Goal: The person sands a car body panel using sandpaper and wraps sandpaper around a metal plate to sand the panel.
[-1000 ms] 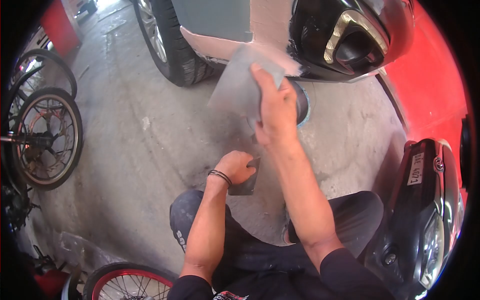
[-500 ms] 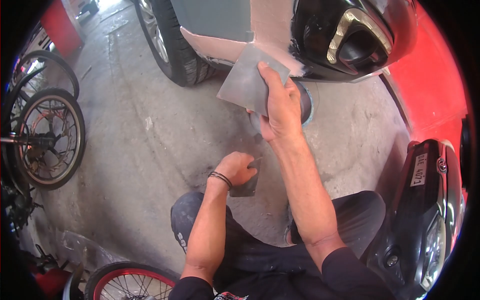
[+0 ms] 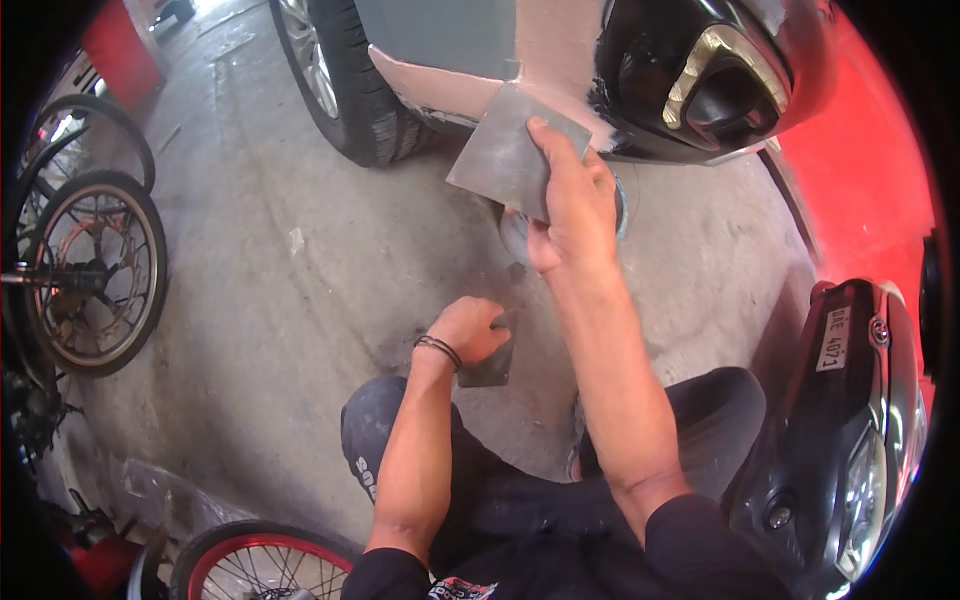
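Right hand clamped on grey plate near its right edge; left hand clamped on dark plate. Both look light, stiff, perhaps slick; edge hold seems best.

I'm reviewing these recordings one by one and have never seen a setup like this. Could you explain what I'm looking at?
There is no machine here: a person works with two bare hands, and every picture comes from one head-worn camera looking forward and down.

The right hand holds a thin, grey, square-cornered sheet, in front of a car's pinkish, patched body panel. I can't tell whether they touch. The left hand holds a smaller, dark, flat plate above the grey concrete floor.

Around them are a black-tyred motorcycle wheel, a red-rimmed spoked wheel and, at the picture's right, a black car front with a number plate.
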The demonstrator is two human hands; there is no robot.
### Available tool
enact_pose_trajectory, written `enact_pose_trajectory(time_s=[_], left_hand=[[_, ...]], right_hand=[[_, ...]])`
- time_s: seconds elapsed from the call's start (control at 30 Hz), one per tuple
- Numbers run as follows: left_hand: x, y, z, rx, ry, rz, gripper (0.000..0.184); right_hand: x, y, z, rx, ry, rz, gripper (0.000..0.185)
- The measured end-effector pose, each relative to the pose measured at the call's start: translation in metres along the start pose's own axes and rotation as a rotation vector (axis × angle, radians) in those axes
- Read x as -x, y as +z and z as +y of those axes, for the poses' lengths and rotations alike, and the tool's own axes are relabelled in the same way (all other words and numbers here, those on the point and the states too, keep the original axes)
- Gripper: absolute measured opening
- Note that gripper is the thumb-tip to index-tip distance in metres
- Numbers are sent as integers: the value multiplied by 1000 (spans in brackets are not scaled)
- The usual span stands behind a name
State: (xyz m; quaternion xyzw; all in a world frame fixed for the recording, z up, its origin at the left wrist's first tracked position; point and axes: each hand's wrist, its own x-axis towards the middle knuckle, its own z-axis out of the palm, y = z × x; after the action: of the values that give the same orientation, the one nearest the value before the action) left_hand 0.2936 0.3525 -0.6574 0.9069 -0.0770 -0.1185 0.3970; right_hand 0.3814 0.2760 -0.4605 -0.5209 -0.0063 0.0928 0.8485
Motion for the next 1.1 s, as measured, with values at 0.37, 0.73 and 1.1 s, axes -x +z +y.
enact_pose_trajectory(time_s=[0.37,0.73,1.1], left_hand=[[-3,1,-7,22,-2,27,42],[10,-11,-4,-81,-34,75,37],[-5,-10,2,75,-151,311,32]], right_hand=[[-19,-17,-4,179,-149,-35,26],[-2,-48,-20,666,-644,-107,41],[14,-50,-10,80,92,-299,38]])
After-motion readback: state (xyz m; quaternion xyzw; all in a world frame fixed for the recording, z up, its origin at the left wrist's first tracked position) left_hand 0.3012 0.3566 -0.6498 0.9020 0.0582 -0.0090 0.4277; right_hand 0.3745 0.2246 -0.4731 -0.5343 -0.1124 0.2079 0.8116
